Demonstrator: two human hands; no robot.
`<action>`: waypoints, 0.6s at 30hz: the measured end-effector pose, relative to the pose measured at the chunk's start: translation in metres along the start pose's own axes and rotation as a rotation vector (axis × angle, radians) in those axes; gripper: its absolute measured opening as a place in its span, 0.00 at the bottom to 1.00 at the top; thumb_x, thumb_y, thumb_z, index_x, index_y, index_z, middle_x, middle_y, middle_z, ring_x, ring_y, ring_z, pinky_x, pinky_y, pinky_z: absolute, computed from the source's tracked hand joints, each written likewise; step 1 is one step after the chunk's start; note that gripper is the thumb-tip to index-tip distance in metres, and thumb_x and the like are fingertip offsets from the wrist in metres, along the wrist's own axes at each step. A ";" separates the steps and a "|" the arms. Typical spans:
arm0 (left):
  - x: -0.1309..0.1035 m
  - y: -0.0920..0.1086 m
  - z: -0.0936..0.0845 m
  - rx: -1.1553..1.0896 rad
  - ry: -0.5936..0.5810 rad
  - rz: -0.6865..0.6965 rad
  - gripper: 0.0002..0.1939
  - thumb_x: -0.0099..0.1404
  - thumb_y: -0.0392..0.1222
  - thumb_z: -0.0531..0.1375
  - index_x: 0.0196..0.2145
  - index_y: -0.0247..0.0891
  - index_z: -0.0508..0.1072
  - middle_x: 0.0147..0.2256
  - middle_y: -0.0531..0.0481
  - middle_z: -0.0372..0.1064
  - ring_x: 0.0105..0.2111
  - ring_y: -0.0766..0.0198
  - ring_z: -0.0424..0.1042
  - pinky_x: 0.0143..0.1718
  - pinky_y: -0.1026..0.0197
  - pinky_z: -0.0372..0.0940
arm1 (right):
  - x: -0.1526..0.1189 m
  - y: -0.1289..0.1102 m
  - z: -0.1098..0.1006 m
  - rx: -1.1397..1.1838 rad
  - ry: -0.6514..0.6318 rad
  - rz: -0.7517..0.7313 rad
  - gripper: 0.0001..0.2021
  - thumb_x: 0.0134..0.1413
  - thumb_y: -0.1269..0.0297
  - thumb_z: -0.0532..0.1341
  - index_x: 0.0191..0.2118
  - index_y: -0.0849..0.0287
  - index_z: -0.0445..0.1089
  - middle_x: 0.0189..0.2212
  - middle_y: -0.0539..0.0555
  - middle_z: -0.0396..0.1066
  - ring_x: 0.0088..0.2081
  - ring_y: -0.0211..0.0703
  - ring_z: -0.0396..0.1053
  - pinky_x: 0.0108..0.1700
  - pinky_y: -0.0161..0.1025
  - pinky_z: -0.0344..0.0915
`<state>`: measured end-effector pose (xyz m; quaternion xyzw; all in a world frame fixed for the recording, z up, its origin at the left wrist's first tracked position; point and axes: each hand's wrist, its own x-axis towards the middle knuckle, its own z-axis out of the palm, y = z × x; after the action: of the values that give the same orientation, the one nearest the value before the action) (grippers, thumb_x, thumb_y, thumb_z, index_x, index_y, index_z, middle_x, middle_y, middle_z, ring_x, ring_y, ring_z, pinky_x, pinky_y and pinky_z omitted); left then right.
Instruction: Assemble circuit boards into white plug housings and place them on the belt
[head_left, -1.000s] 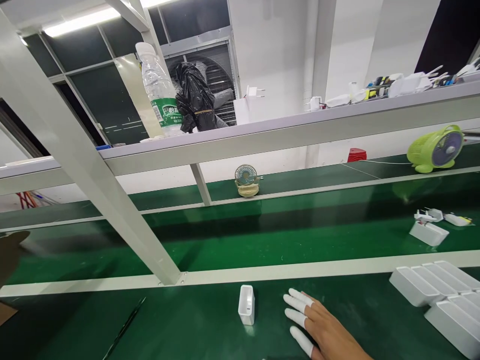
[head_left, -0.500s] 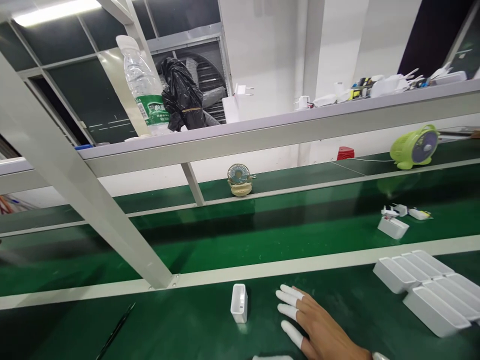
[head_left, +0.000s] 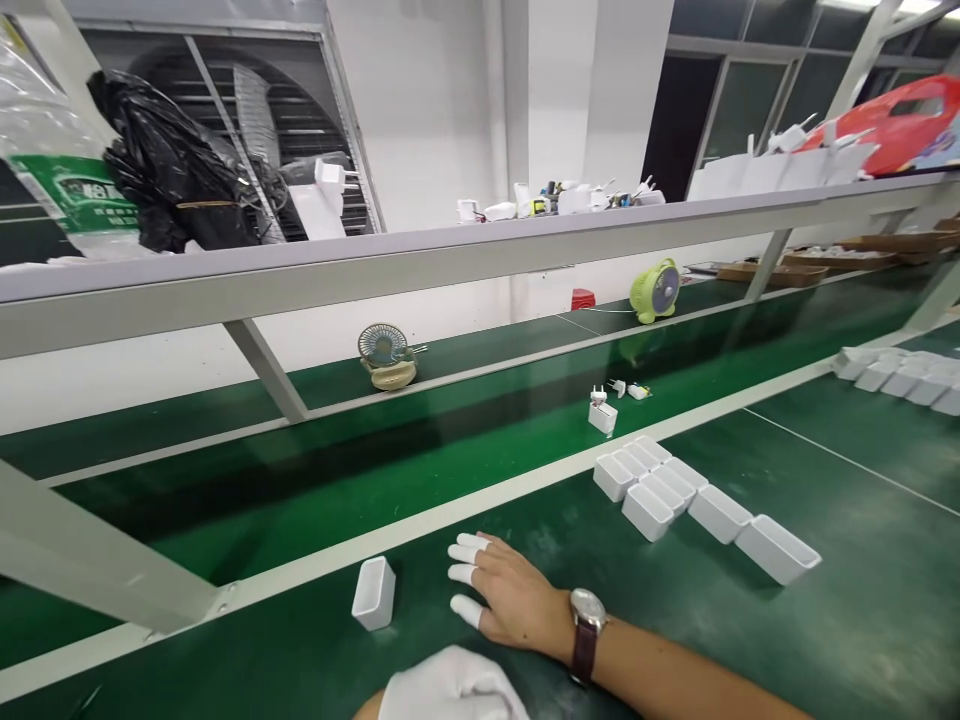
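While the right hand lies flat with fingers spread on the green belt, the small white casing stands just beyond its fingertips — pinch its walls squarely, keeping it upright.

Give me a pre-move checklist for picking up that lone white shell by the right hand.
1. Right hand free: ok, flat on the green bench top, holding nothing.
2. Lone white shell within reach: ok, just left of the fingertips, not touching.
3. Shell orientation: ok, upright, open side up.
4. Left hand free: cannot tell, white glove mostly cut off at the frame's bottom edge.
5. Path between hand and shell: ok, bare mat only.
6. Row of white shells clear of the reach: ok, off to the right.
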<state>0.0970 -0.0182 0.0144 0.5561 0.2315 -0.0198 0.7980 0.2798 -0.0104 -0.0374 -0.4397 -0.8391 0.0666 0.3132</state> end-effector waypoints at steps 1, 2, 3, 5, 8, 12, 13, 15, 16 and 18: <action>0.000 -0.001 0.002 -0.001 0.037 -0.004 0.20 0.62 0.56 0.66 0.39 0.34 0.80 0.38 0.41 0.77 0.40 0.56 0.75 0.43 0.55 0.69 | 0.000 0.000 0.000 -0.008 0.001 -0.001 0.18 0.68 0.54 0.55 0.56 0.57 0.71 0.59 0.56 0.69 0.65 0.49 0.61 0.70 0.46 0.51; 0.001 -0.002 0.005 -0.015 0.075 -0.010 0.22 0.61 0.57 0.67 0.39 0.32 0.80 0.36 0.40 0.77 0.37 0.57 0.76 0.40 0.57 0.69 | 0.001 0.000 0.000 -0.012 0.003 -0.001 0.18 0.68 0.54 0.55 0.56 0.57 0.71 0.59 0.56 0.70 0.64 0.49 0.61 0.70 0.47 0.51; 0.001 -0.004 0.009 -0.033 0.112 -0.012 0.24 0.61 0.58 0.66 0.39 0.31 0.80 0.35 0.38 0.77 0.33 0.59 0.76 0.37 0.59 0.68 | 0.001 0.000 0.000 -0.013 0.005 -0.002 0.18 0.68 0.55 0.56 0.56 0.57 0.71 0.59 0.56 0.70 0.64 0.49 0.62 0.70 0.47 0.52; 0.000 -0.006 0.017 -0.055 0.167 0.005 0.25 0.62 0.59 0.66 0.40 0.29 0.79 0.34 0.36 0.78 0.27 0.63 0.76 0.32 0.62 0.67 | 0.000 0.000 -0.001 -0.008 0.005 -0.003 0.18 0.67 0.55 0.56 0.55 0.58 0.71 0.59 0.57 0.70 0.64 0.50 0.63 0.69 0.47 0.53; -0.007 -0.009 0.023 0.004 0.132 0.032 0.26 0.60 0.59 0.67 0.41 0.31 0.78 0.34 0.36 0.79 0.25 0.61 0.76 0.28 0.62 0.68 | -0.002 0.000 -0.001 0.000 0.005 -0.004 0.17 0.67 0.56 0.57 0.56 0.58 0.71 0.59 0.57 0.70 0.64 0.51 0.62 0.69 0.50 0.54; -0.025 -0.017 0.017 -0.009 0.040 0.014 0.28 0.56 0.59 0.70 0.44 0.33 0.77 0.35 0.37 0.78 0.28 0.58 0.78 0.26 0.60 0.70 | -0.008 -0.001 0.002 0.017 -0.007 -0.024 0.16 0.68 0.60 0.55 0.56 0.60 0.71 0.59 0.60 0.69 0.65 0.54 0.61 0.68 0.56 0.55; -0.029 -0.020 0.014 -0.048 0.047 0.019 0.28 0.55 0.59 0.70 0.44 0.33 0.77 0.35 0.38 0.78 0.28 0.58 0.79 0.27 0.60 0.71 | -0.010 -0.002 0.003 0.021 -0.012 -0.033 0.16 0.68 0.61 0.55 0.56 0.61 0.71 0.59 0.61 0.69 0.64 0.55 0.61 0.67 0.58 0.56; -0.033 -0.025 0.008 -0.142 0.064 0.035 0.28 0.54 0.58 0.71 0.42 0.32 0.77 0.34 0.39 0.77 0.29 0.57 0.79 0.29 0.58 0.72 | -0.011 -0.003 0.004 0.021 -0.026 -0.048 0.16 0.68 0.63 0.56 0.56 0.63 0.71 0.59 0.64 0.69 0.64 0.58 0.62 0.66 0.60 0.57; -0.034 -0.026 0.006 -0.181 0.058 0.040 0.28 0.53 0.58 0.72 0.41 0.32 0.78 0.34 0.39 0.77 0.29 0.56 0.79 0.29 0.57 0.73 | -0.011 -0.005 0.003 0.015 -0.032 -0.051 0.16 0.67 0.64 0.56 0.55 0.65 0.71 0.58 0.65 0.69 0.63 0.59 0.63 0.66 0.62 0.57; -0.031 -0.026 0.002 -0.219 -0.006 0.016 0.27 0.53 0.58 0.72 0.41 0.31 0.78 0.34 0.39 0.77 0.30 0.55 0.79 0.30 0.56 0.73 | -0.007 -0.010 -0.002 -0.006 -0.054 -0.052 0.15 0.66 0.66 0.57 0.54 0.66 0.72 0.57 0.67 0.70 0.62 0.60 0.64 0.64 0.62 0.60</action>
<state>0.0626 -0.0372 0.0040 0.4674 0.2254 0.0101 0.8548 0.2768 -0.0225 -0.0353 -0.4168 -0.8585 0.0679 0.2909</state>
